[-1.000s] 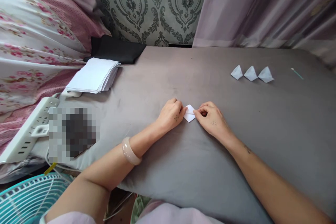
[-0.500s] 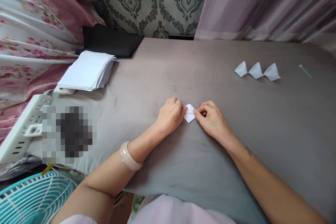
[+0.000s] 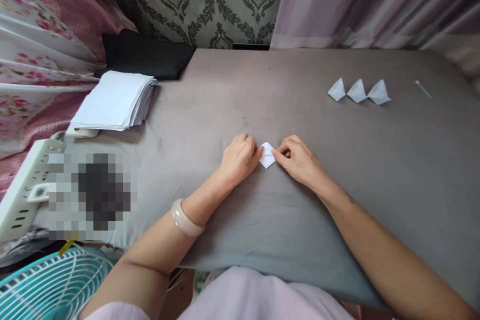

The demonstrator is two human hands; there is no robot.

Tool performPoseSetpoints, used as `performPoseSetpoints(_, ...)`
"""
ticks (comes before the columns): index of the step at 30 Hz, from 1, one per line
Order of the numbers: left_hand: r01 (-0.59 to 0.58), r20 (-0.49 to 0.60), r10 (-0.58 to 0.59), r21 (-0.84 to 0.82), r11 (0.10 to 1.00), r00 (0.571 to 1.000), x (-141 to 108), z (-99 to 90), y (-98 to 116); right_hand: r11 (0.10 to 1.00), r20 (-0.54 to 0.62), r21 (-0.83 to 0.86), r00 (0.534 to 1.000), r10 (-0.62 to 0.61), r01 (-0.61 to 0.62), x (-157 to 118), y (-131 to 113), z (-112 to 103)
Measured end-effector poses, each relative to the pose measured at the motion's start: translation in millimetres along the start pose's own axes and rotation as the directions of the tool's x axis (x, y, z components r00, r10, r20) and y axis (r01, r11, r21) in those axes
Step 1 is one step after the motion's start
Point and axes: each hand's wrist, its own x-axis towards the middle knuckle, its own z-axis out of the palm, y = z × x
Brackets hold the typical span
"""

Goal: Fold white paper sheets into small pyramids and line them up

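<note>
A small folded white paper [image 3: 267, 155] lies between my hands near the middle of the grey cloth surface [image 3: 232, 110]. My left hand [image 3: 241, 156] pinches its left corner, with the fingers curled. At the right corner, the thumb and finger of my right hand [image 3: 299, 159] grip the same paper. Its pointed lower end faces me, and a crease runs across it. Three folded white paper pieces [image 3: 357, 91] stand in a row at the back right, away from both hands.
A stack of white sheets [image 3: 114, 100] lies at the left beside a black folded item [image 3: 148, 55]. A white power strip [image 3: 26, 185] is at the left edge, above a turquoise fan [image 3: 56, 285]. A thin green stick [image 3: 423, 89] lies far right.
The whole view has shifted slightly, so things sit a little further left and mostly higher. Both hands keep their pinch on the paper, with barely any movement between them.
</note>
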Motion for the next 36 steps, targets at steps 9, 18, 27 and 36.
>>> performPoseSetpoints(9,-0.037,-0.009,0.037,0.017,0.999,0.999,0,0.5,-3,0.929,0.105,0.343,0.989,0.107,-0.137,1,6,-22)
performPoseSetpoints(18,-0.034,0.003,0.034,0.000,0.999,0.999,0,-0.8,-1,0.978,0.001,0.199,0.998,0.067,-0.066,-2,4,-11)
performPoseSetpoints(27,-0.009,0.019,0.009,-0.009,1.000,1.000,-2,-4.3,2,0.980,0.032,0.178,0.996,0.085,-0.089,-1,2,-11)
performPoseSetpoints(36,-0.031,0.019,0.031,-0.006,1.000,0.999,-1,-1.5,-2,0.999,0.016,0.023,0.999,0.047,-0.047,1,8,-7)
